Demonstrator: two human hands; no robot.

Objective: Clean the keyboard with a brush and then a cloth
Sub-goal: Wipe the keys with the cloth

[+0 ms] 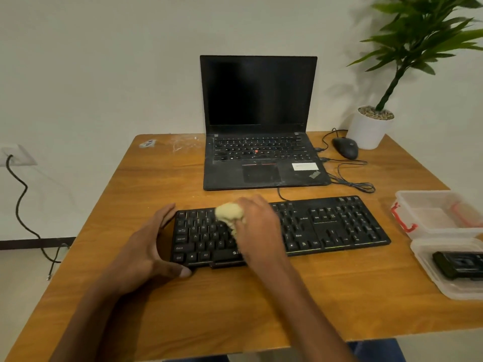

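- I look down from a head camera at a wooden counter (235,309) set against a pale wall.
- A black keyboard (326,226) lies across the middle of the counter, slightly angled, its right end farther from me.
- My left hand (154,246) clasps the keyboard's left end: the fingers curl along the far left corner, and the thumb presses against the near left edge.
- My right hand (257,226) sits on the left-middle keys, fingers curled round a bunched pale yellow cloth (230,212).
- The cloth pokes out from under the fingers and touches the upper key rows, near the number and function keys.
- I see no brush that I can make out with certainty.
- Behind the keyboard stands an open black laptop (258,121), screen dark, with a white sticker beside its touchpad.
- A thin black cable runs from the keyboard's back edge towards the laptop.
- Right of the laptop lies a black mouse (345,147), its cable looping on the counter.
- Just beyond the mouse, at the far right corner, stands a white pot (368,131) with a green plant (423,40).
- At the right edge sit two clear plastic tubs: the farther tub (439,212) has red clips, and the nearer one (428,267) holds a dark object I cannot identify.
- On the left, a black cord (18,205) hangs from a wall socket towards the floor.
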